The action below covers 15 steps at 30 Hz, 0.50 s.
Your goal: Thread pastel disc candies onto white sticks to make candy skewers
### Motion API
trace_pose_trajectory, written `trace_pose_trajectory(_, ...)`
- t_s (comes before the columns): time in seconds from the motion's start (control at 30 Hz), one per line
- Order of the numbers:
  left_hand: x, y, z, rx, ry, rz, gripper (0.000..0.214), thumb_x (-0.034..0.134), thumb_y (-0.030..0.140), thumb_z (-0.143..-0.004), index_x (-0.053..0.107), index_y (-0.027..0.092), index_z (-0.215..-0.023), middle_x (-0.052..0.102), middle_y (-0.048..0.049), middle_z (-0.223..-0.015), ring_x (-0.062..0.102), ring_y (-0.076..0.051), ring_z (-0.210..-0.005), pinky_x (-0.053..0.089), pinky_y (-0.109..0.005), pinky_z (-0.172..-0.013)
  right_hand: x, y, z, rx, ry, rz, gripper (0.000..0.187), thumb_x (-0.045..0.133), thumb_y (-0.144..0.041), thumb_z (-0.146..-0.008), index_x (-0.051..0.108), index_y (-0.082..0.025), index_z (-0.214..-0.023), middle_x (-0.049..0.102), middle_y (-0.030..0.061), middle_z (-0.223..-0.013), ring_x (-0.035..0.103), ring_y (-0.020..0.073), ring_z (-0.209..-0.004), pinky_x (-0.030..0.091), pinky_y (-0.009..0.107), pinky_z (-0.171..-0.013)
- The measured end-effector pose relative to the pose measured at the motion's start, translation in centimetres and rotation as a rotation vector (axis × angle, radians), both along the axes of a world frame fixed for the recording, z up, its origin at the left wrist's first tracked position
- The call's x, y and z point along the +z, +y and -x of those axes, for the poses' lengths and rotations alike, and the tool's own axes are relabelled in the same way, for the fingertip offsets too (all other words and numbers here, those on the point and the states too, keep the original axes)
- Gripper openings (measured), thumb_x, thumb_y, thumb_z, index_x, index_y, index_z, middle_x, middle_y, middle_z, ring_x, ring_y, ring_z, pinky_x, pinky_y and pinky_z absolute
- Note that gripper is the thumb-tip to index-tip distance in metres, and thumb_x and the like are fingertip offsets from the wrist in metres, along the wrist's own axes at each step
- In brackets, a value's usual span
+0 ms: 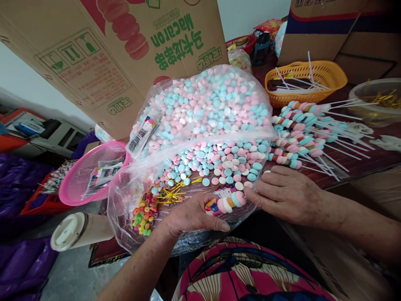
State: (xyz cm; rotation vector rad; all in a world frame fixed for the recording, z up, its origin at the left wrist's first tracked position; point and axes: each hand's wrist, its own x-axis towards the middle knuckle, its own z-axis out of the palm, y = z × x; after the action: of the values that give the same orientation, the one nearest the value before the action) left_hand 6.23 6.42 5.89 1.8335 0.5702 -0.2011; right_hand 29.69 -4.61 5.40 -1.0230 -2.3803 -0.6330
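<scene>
My left hand (197, 213) is closed round a candy skewer (230, 203) threaded with pink, white, orange and blue pieces. A printed wrapper (212, 207) shows at its left end, against my fingers. My right hand (282, 194) has its fingers bent, the index fingertip close by the skewer's right end; whatever its fingers hold is hidden. Loose pink, blue and white candies (216, 161) spill from a large clear plastic bag (200, 136) just beyond both hands. Gold twist ties (172, 195) and small fruit-coloured rings (145, 215) lie left of the skewer.
Finished candy skewers (300, 133) are piled at the right, sticks pointing outward. Behind them stand a yellow basket (338, 79) with white sticks and a clear tub (360, 94) of gold ties. A pink basket (70, 184), a lidded cup (94, 230) and a tall cardboard box (131, 79) are leftward.
</scene>
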Motion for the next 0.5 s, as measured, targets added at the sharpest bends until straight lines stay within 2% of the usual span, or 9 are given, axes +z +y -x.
trace_pose_trajectory(0.1,-0.4,-0.3,-0.6,-0.03,0.055,-0.188,0.039,0.07,0.041,-0.072,0.065,0.02,-0.104,0.068,-0.0015,-0.097,0.059,-0.022,-0.09,0.044,-0.032,-0.082,-0.6,-0.4,0.8,0.002,0.006,0.083,0.017,0.044,-0.006,-0.088,0.058,-0.011,-0.095,0.062,0.0026,-0.07,0.05,0.0161,-0.064,0.033,0.032,-0.06)
trace_pose_trajectory(0.23,-0.7,-1.1,-1.4,-0.088,0.198,-0.395,0.028,0.064,0.041,-0.077,0.066,0.018,-0.093,0.069,-0.0024,-0.087,0.059,-0.019,-0.076,0.044,-0.029,-0.068,-1.6,-0.3,2.1,-0.021,0.079,0.225,0.016,0.046,-0.008,-0.085,0.061,-0.014,-0.09,0.062,0.0014,-0.067,0.051,0.016,-0.061,0.03,0.031,-0.058)
trace_pose_trajectory(0.3,-0.7,-1.3,-1.6,-0.086,0.225,-0.43,0.029,0.065,0.042,-0.077,0.066,0.019,-0.094,0.069,-0.0035,-0.089,0.06,-0.021,-0.077,0.045,-0.031,-0.069,-2.1,0.0,2.5,-0.061,0.083,0.317,0.015,0.05,-0.007,-0.081,0.061,-0.015,-0.086,0.063,0.0016,-0.068,0.051,0.0158,-0.06,0.027,0.03,-0.055)
trace_pose_trajectory(0.4,-0.7,-1.2,-1.4,-0.079,0.201,-0.419,0.039,0.068,0.042,-0.074,0.063,0.021,-0.107,0.069,-0.0039,-0.097,0.06,-0.023,-0.086,0.045,-0.033,-0.076,-2.3,0.4,2.2,-0.167,0.061,0.471,0.017,0.054,-0.003,-0.074,0.062,-0.017,-0.08,0.062,0.0007,-0.066,0.049,0.0143,-0.055,0.021,0.029,-0.051)
trace_pose_trajectory(0.5,-0.5,-0.7,-1.2,-0.105,0.173,-0.373,0.052,0.071,0.046,-0.07,0.06,0.022,-0.114,0.068,-0.0042,-0.104,0.06,-0.024,-0.092,0.045,-0.035,-0.082,-1.9,0.7,1.7,-0.19,0.074,0.479,0.017,0.054,-0.003,-0.075,0.062,-0.018,-0.075,0.06,0.0002,-0.063,0.049,0.014,-0.055,0.021,0.029,-0.052)
